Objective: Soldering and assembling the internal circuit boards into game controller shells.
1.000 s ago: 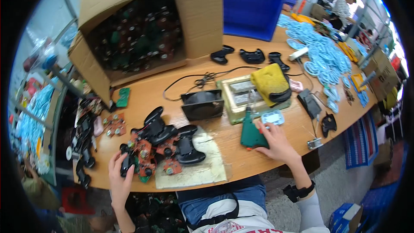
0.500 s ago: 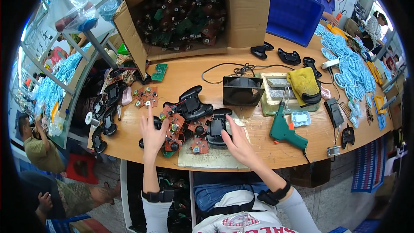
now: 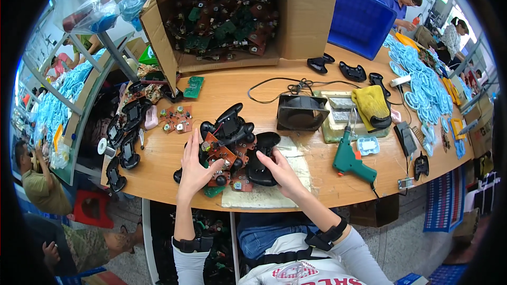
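In front of me lies a pile of black game controller shells [image 3: 228,124] and reddish-brown circuit boards [image 3: 242,186] carrying small thumbstick parts. My left hand [image 3: 196,173] grips a tilted circuit board [image 3: 221,153] on the pile's left side, its thumb on the board's near edge and its fingers stretched along the far side. At the pile's right, my right hand [image 3: 281,173] is closed on a black controller shell [image 3: 260,162], thumb over its face; the other fingers are mostly hidden. Part of this shell lies over a pale work mat [image 3: 296,159].
A cardboard box [image 3: 309,16] of circuit boards and a blue bin [image 3: 362,18] stand at the back. Right are a black fan [image 3: 301,112], a green soldering gun [image 3: 353,163] and a yellow cloth [image 3: 369,103]. More shells [image 3: 128,153] and a solder spool [image 3: 105,148] lie left.
My left hand has come down onto a circuit board, which now tilts. My right hand has gone from spread beside the controller shell to gripping it, and that shell has turned.
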Available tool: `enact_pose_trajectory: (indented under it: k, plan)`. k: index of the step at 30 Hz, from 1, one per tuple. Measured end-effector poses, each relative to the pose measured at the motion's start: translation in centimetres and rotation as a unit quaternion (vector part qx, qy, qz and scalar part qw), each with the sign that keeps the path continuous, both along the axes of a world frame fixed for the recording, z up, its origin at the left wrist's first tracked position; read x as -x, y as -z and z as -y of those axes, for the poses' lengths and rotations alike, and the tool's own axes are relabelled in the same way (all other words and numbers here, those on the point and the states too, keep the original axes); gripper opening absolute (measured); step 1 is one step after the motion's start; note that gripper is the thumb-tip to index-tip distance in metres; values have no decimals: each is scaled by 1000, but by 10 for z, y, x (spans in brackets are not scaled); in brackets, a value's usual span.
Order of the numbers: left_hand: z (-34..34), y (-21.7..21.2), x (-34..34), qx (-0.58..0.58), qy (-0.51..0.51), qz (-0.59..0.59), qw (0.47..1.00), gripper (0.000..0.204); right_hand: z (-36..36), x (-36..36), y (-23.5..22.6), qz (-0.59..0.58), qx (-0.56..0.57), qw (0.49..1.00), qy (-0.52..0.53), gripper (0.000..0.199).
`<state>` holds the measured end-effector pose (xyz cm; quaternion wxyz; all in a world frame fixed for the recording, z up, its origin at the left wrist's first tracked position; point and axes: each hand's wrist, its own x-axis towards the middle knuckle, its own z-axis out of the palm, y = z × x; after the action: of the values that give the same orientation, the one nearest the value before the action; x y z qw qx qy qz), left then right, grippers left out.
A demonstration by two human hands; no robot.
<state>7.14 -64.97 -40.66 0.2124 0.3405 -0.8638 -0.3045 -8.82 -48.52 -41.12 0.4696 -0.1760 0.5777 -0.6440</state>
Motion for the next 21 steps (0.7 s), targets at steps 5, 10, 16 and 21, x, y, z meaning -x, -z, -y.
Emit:
enact_pose_trajectory:
  k: [5, 10, 16, 21]
  plan:
    - [13, -3, 9, 50, 18, 14, 998, 88, 12, 0, -11, 253, 75, 965, 0, 52]
    - [7, -10, 14, 29, 32, 86, 995, 80, 17, 2, -19, 288, 60, 955, -42, 51]
    - [15, 0, 5, 13, 41, 10, 999, 78, 33, -19, -16, 210, 103, 972, 38, 48]
    - [13, -6, 3, 8, 50, 4, 999, 78, 30, -16, -17, 210, 101, 970, 62, 43]
